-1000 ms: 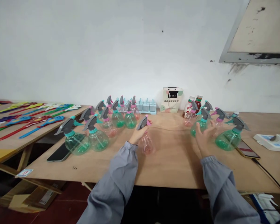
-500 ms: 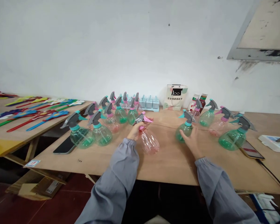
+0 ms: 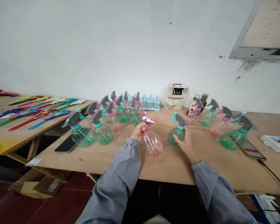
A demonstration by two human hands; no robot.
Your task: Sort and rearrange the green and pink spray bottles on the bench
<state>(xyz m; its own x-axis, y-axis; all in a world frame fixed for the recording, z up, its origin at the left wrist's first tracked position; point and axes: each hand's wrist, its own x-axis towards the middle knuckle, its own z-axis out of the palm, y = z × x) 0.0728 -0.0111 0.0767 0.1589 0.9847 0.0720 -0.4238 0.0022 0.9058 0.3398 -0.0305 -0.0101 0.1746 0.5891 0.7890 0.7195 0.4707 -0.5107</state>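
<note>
My left hand [image 3: 138, 131] is closed around the neck of a clear pink spray bottle [image 3: 153, 143], which leans with its base toward the right. Its grey and pink nozzle points right. My right hand [image 3: 186, 141] grips a green spray bottle [image 3: 176, 135] from its right side, thumb in front; this one's turquoise nozzle points left. Several green and pink spray bottles [image 3: 102, 133] stand in a group left of my left hand. More of them [image 3: 232, 140] stand to the right of my right hand.
A black phone [image 3: 66, 144] lies at the left, another phone [image 3: 253, 149] with a cable at the right. Along the wall are a pale blue mould tray [image 3: 150, 104], a paper bag [image 3: 175, 101] and two red bottles [image 3: 204, 101]. Colourful hand-shaped sticks [image 3: 49, 119] cover the left table.
My right hand has moved left with the green bottle, closer to the pink one. The pink bottle in my left hand has shifted slightly right.
</note>
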